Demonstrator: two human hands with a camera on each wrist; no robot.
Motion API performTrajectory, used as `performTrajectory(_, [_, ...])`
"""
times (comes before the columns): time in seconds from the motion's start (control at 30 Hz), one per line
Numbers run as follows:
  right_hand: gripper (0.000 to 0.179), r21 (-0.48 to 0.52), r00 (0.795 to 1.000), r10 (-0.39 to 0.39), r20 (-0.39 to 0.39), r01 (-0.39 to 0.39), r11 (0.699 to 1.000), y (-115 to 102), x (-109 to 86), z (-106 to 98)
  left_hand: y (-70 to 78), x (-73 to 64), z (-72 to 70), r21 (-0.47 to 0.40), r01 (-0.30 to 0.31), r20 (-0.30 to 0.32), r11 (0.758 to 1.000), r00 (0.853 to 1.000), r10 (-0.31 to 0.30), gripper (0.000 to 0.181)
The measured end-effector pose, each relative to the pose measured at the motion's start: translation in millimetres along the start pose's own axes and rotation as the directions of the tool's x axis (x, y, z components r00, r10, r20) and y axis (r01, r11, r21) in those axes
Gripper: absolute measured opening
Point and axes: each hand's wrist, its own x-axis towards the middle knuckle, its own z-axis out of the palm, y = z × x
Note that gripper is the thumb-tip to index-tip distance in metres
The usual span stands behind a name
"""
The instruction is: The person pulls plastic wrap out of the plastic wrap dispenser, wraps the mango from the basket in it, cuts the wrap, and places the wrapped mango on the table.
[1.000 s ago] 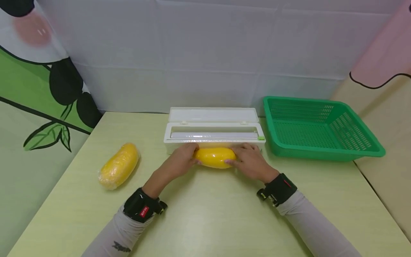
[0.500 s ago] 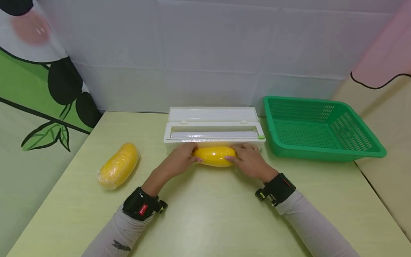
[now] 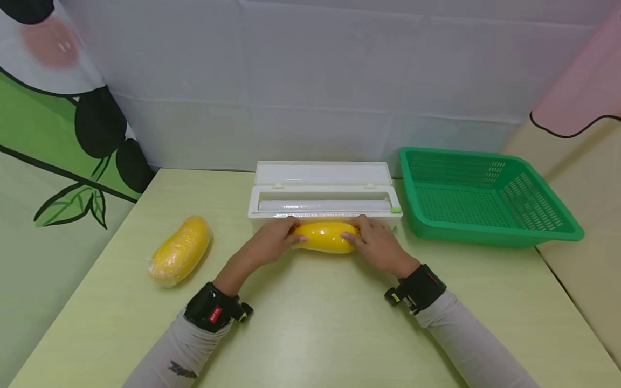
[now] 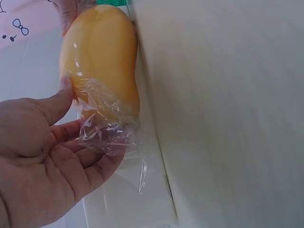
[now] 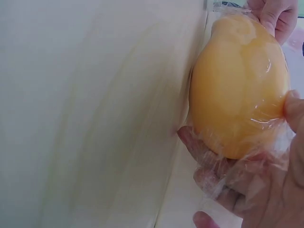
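Note:
A smooth yellow mango (image 3: 324,237), seemingly a model, is held crosswise in front of the white cling film dispenser (image 3: 253,207). My left hand (image 3: 271,240) grips its left end, thumb on the near side. At the opposite end, my right hand (image 3: 380,248) holds it with the thumb pressed on its skin. Clear cling film (image 4: 109,130) bunches loosely past the mango's end over the left fingers in the left wrist view. More crumpled film (image 5: 225,178) lies across the right fingers in the right wrist view. Some fingertips are hidden behind the fruit.
The dispenser's lid (image 3: 322,173) stands raised, showing the film roll (image 3: 325,206) inside. A green plastic basket (image 3: 485,234) stands to its right, against the back cloth. Another film-wrapped yellow mango (image 3: 180,250) lies on the table (image 3: 310,334) at left.
Both hands keep hold of the mango in nearly the same place. The right forefinger and thumb have shifted slightly along its right end.

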Motion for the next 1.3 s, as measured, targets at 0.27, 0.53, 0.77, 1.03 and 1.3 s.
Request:
performTrajectory(0.27, [0.038, -0.035, 1.000, -0.009, -0.021, 0.008, 0.999, -1.2, 1.1, 3.4, -0.8, -0.9, 0.0, -0.031, -0.006, 0.013, 1.000, 1.000, 0.006, 0.029])
performTrajectory(0.53, [0.037, -0.038, 0.999, 0.008, -0.044, -0.009, 0.999, -4.7, 3.1, 3.4, -4.2, 0.1, 3.0, -0.070, 0.032, 0.038, 0.997, 0.999, -0.030, 0.036])
performTrajectory(0.77, [0.049, 0.067, 0.997, 0.031, -0.064, -0.027, 0.997, -7.8, -1.1, -0.8, -3.9, 1.7, 7.6, -0.068, 0.025, 0.024, 0.997, 0.999, -0.024, 0.050])
performTrajectory(1.03, [0.053, 0.003, 0.993, -0.009, -0.114, 0.009, 1.000, -10.2, -8.2, -5.2, -4.9, 2.3, 8.0, -0.056, -0.048, 0.008, 0.997, 0.999, 0.049, 0.046])
performTrajectory(1.3, [0.058, 0.010, 0.986, -0.113, -0.125, 0.115, 0.993, -2.5, -13.8, -7.4, -4.2, 0.2, 2.9, -0.080, -0.029, 0.011, 0.996, 0.999, 0.030, 0.047])
